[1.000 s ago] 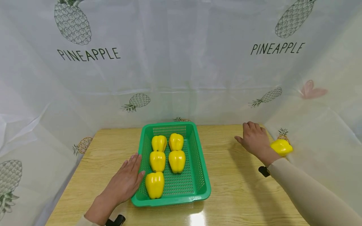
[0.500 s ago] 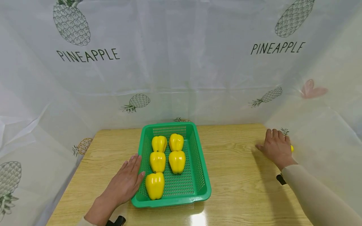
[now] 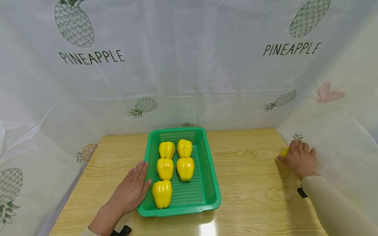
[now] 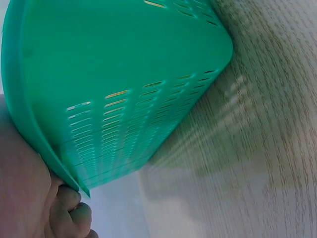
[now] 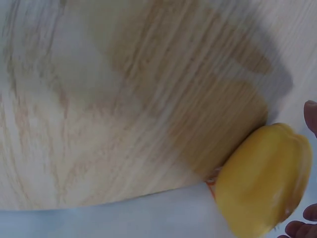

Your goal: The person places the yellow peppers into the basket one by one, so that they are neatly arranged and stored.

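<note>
My left hand (image 3: pixel 130 188) rests along the left rim of a green plastic basket (image 3: pixel 214 183), fingers straight in the head view. Several glossy yellow bell peppers (image 3: pixel 162 194) stand in two columns inside, mostly toward the left. At the table's right edge, my right hand (image 3: pixel 301 160) reaches over another yellow bell pepper (image 5: pixel 262 181). The head view shows only a small part of it past the thumb. From the right wrist, thumb (image 5: pixel 311 116) and fingertips (image 5: pixel 297 229) appear spread on either side of this pepper, with a gap around it.
The wooden table (image 3: pixel 245 183) extends on both sides of the basket. White sheeting (image 3: pixel 189 65) printed with pineapples hangs along the back and both sides, close to the table edges. The right-hand pepper lies against the sheeting.
My right hand has moved right and slightly toward me, coming over the pepper at the table's edge. The left hand, basket and peppers inside have stayed put.
</note>
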`<state>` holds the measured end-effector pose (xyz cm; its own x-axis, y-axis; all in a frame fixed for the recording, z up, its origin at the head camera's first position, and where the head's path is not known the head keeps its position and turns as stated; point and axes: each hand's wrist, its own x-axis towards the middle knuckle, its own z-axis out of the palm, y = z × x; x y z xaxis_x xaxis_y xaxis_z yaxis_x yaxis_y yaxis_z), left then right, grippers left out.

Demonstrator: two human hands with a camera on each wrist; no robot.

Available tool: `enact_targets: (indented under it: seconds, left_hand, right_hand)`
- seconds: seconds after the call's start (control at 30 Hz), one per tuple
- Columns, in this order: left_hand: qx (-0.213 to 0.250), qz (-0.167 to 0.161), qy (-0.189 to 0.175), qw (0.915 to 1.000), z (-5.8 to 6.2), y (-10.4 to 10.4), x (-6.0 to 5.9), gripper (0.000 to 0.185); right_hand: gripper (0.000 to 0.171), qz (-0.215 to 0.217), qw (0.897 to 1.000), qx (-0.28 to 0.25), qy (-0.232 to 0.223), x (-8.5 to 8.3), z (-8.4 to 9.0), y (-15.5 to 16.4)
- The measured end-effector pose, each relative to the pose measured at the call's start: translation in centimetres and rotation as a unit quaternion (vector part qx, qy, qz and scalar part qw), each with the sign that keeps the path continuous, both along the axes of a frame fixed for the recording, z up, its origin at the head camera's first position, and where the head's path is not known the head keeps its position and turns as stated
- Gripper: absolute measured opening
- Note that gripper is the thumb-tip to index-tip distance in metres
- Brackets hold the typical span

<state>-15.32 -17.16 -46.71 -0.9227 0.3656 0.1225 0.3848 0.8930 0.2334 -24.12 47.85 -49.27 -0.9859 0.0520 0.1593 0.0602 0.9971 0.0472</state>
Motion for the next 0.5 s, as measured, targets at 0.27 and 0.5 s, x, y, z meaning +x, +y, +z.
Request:
enact_targets:
  seconds: [0.27, 0.5]
  left_hand:
    - [0.000, 0.002, -0.004, 1.0000, -0.13, 0.02, -0.02, 0.065]
    - [0.002, 0.003, -0.004, 1.0000, -0.11, 0.03, 0.00, 0.065]
  right_hand:
    - [0.090, -0.023, 0.999, -0.020, -0.011, 0.56, -0.35, 0.38]
    - [0.099, -0.047, 0.997, -0.042, -0.032, 0.78, -0.74, 0.74]
